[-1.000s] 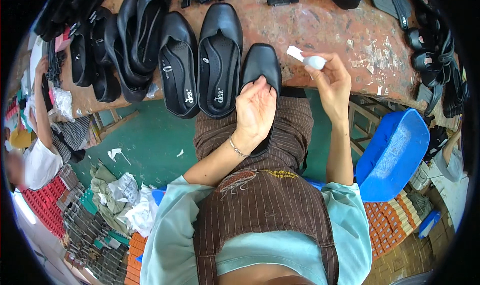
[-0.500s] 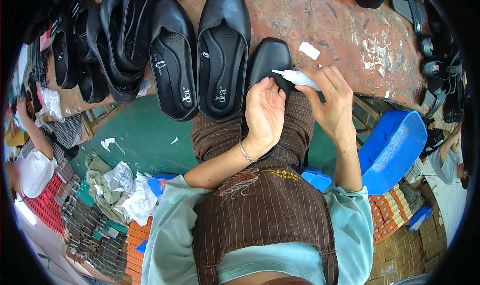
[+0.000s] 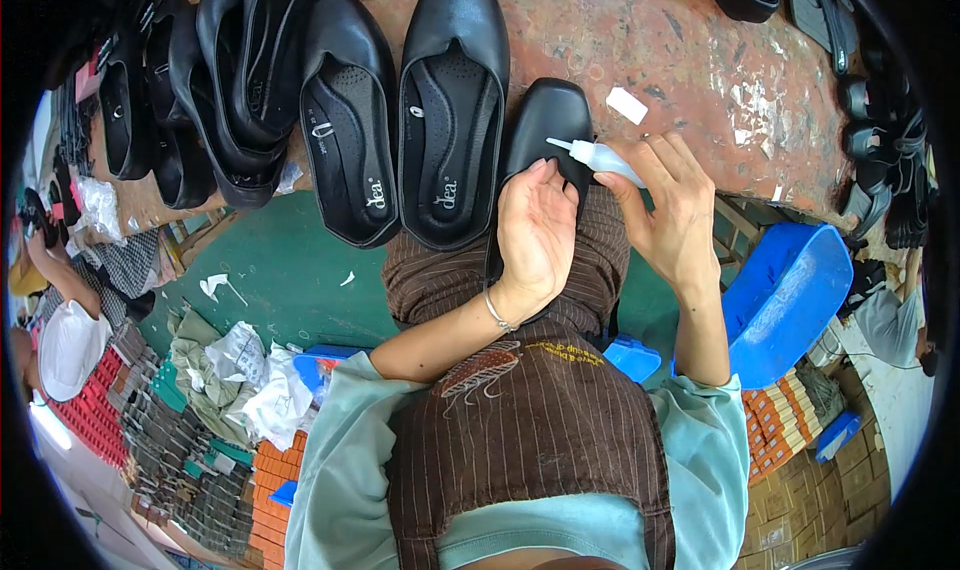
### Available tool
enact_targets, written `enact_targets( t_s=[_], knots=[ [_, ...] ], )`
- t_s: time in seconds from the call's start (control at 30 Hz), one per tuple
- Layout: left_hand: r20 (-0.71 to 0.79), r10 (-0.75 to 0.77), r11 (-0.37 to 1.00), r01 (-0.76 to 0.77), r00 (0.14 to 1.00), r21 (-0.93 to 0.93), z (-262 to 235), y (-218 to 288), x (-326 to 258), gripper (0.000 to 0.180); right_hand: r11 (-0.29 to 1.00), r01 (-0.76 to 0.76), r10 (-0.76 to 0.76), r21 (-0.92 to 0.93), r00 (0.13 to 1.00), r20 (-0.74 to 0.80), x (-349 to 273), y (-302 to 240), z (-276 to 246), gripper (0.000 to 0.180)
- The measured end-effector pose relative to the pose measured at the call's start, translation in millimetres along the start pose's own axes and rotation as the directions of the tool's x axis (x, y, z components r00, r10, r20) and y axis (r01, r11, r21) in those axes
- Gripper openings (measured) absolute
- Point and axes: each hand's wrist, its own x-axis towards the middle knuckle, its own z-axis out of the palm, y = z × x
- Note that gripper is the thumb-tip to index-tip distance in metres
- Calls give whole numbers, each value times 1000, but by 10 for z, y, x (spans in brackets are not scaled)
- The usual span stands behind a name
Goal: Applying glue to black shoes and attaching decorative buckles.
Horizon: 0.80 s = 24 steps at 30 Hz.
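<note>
A black leather slip-on shoe rests toe-up at the table's near edge, its heel end over my lap and mostly covered by my left hand. That hand has its palm turned up, fingertips drawn together at the shoe's throat; exactly how they grip it is partly hidden. My right hand is closed round a small translucent squeeze bottle. The bottle's thin white nozzle points left, over the shoe's upper just above my left fingertips. Close by on the left, two matching black shoes lie side by side, insoles showing.
More black shoes are heaped at the left of the worn table. A white paper tag lies near the bottle. Black sandals line the right edge. A blue plastic chair stands at right; another person is far left.
Both hands, the shoe and the bottle appear slightly further right in the picture, as do the nearby shoes. The bottle stays at the shoe's upper. The person at left has shifted an arm.
</note>
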Motion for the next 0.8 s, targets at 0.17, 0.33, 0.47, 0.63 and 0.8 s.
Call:
enact_targets(
  t_s=[0.17, 0.33, 0.47, 0.63, 0.8],
  knots=[
    [-1, -5, 1000, 5, 1000, 7, 6, -5, 2, 19, 1000, -10, 11, -14, 1000, 28, 16, -22, -36, 23],
    [12, -1, 1000, 0, 1000, 30, 57, 12, 7, 20, 999, 17, -15, -51, 999, 38, 58, -48, -55, 15],
    [-30, 14, 999, -13, 999, 41, 86, -7, 0, 20, 998, 20, -18, -60, 999, 37, 59, -43, -86, 15],
    [-61, 9, 999, -7, 998, 34, 4, -24, 6, 21, 997, 38, -35, -73, 999, 42, 90, -67, -85, 15],
    [-53, 16, 998, -12, 998, 68, 41, -25, 12, 23, 998, 26, -24, -56, 998, 50, 108, -92, -99, 15]
  ],
)
